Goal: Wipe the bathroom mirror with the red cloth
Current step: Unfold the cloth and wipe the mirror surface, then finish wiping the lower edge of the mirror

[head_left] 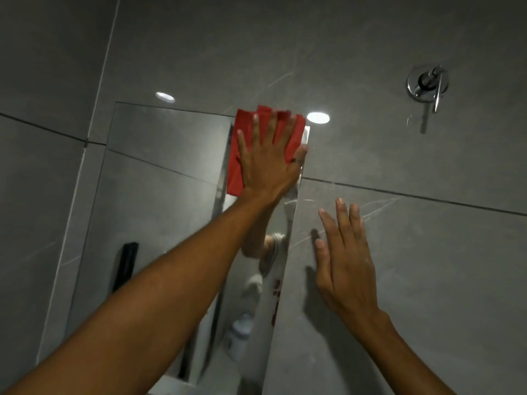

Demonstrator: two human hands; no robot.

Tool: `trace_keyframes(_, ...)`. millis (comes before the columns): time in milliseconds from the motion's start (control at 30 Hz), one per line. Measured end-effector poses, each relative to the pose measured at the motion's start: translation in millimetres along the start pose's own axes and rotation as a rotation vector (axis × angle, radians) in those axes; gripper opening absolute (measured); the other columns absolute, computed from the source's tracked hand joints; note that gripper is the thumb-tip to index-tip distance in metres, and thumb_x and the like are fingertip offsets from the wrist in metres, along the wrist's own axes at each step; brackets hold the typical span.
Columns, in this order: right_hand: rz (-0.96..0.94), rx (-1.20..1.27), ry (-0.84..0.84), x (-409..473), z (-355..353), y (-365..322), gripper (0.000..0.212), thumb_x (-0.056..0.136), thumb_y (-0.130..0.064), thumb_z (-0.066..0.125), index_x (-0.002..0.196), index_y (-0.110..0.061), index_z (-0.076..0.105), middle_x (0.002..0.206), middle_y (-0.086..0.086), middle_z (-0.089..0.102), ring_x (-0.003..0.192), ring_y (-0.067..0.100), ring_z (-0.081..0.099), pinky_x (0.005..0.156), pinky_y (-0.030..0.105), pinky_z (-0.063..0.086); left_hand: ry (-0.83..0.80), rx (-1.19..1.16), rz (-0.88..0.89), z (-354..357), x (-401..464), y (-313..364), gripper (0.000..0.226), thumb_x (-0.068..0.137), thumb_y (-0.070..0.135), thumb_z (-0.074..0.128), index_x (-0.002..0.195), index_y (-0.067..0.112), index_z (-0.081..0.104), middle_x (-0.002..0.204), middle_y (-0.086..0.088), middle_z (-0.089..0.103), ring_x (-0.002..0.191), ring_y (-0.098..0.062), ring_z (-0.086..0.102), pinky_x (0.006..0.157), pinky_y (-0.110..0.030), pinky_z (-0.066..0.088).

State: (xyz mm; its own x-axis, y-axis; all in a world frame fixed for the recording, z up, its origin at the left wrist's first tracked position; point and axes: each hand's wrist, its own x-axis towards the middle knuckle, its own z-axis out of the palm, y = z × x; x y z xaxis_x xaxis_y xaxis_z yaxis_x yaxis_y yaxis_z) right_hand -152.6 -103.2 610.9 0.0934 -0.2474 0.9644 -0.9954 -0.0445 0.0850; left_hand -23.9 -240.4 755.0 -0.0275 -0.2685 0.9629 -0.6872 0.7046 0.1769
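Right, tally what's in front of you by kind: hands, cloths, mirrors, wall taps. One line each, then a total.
Hands: 2, the left hand flat on the cloth and the right hand open by the wall
Red cloth: 1
Mirror: 1
Chrome wall tap: 1
Total: 5

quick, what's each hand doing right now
Left hand: open, flat, pressing the red cloth to the mirror.
Right hand: open, empty, against the wall.
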Motion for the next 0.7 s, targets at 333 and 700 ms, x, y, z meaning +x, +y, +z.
trace_keyframes(333, 0.078, 0.051, -0.084, -89, 16, -2, 0.056, 0.106, -0.033, 0.032, 0.156, -0.008, 0.041, 0.17, 0.013, 0.022, 0.161, 0.027, 0.008, 0.13, 0.05, 0.018, 0.06, -0.018, -0.003, 52, -185, -41, 0.068, 0.106, 0.065, 0.02, 0.163, 0.041, -0.007, 0.175, 0.005, -0.014, 0.16, -0.046, 0.003, 0.118, -0.081, 0.009)
trace_keyframes(700, 0.187, 0.105, -0.216, -167, 18, -22, 0.055, 0.107, -0.036, 0.029, 0.159, -0.017, 0.032, 0.171, 0.003, 0.012, 0.16, 0.01, -0.008, 0.129, 0.047, 0.017, -0.324, 0.074, 0.212, 68, -461, -57, 0.083, 0.09, 0.03, 0.071, 0.162, 0.034, 0.029, 0.174, -0.003, 0.016, 0.151, -0.057, 0.025, 0.112, -0.082, 0.026)
